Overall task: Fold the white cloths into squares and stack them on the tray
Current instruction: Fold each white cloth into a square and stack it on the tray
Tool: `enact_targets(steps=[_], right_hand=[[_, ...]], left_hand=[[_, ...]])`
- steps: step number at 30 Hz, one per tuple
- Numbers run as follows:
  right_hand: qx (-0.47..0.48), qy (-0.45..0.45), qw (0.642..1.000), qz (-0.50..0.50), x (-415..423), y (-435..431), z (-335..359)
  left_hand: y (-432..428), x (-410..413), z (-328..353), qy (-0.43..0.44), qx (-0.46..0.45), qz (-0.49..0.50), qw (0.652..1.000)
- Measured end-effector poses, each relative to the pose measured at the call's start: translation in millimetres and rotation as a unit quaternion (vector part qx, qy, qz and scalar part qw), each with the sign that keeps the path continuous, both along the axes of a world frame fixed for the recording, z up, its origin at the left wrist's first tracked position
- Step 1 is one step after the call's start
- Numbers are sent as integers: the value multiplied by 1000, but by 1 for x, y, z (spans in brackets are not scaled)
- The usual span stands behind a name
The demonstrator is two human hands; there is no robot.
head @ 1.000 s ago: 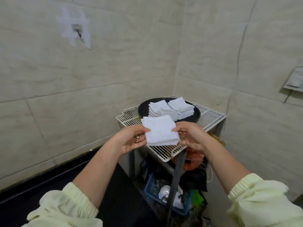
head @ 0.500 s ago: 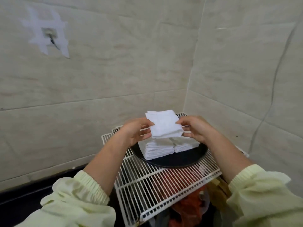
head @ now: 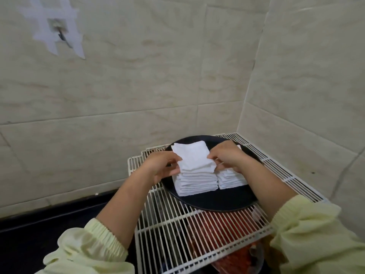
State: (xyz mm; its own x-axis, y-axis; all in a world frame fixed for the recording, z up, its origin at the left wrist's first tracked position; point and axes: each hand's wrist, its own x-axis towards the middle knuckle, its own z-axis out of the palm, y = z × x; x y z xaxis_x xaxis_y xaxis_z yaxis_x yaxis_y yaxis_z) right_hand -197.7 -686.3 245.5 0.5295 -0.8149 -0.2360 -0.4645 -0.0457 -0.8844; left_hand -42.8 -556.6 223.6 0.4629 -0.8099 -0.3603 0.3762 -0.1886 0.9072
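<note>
A folded white cloth square [head: 192, 158] lies on top of the left stack of folded cloths [head: 195, 183]. My left hand [head: 162, 167] pinches its left edge and my right hand [head: 227, 157] pinches its right edge. A second, lower stack [head: 231, 179] stands right beside the first, partly hidden by my right hand. Both stacks rest on a round black tray [head: 217, 202], which sits on a white wire rack [head: 177, 234].
The rack fills a corner between two tiled walls. Red and dark items [head: 221, 226] show through its wires below. A black surface [head: 39, 224] runs along the left wall's base. A taped hook [head: 59, 30] is on the left wall.
Both hands carried the folded cloth forward from in front of the rack and lowered it onto the left stack. My view moved closer to the tray.
</note>
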Motion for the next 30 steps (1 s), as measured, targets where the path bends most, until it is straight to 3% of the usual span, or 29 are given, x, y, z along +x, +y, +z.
enact_targets(steps=[13,17,21,26,30], right_hand=[[-187,152,969,46,12,5,-3],[-247,140,959,15,11,12,10],[-303,73,950,-13,19,22,20],[-310,41,946,92,59,61,14],[-329,64,923,192,108,112,1]], left_hand=[[10,-5,-1,-108,41,38,993],[13,-1,4,-147,32,58,987],[22,7,12,-200,12,98,975],[64,34,12,-320,25,132,938],[126,64,-1,-446,109,151,875]])
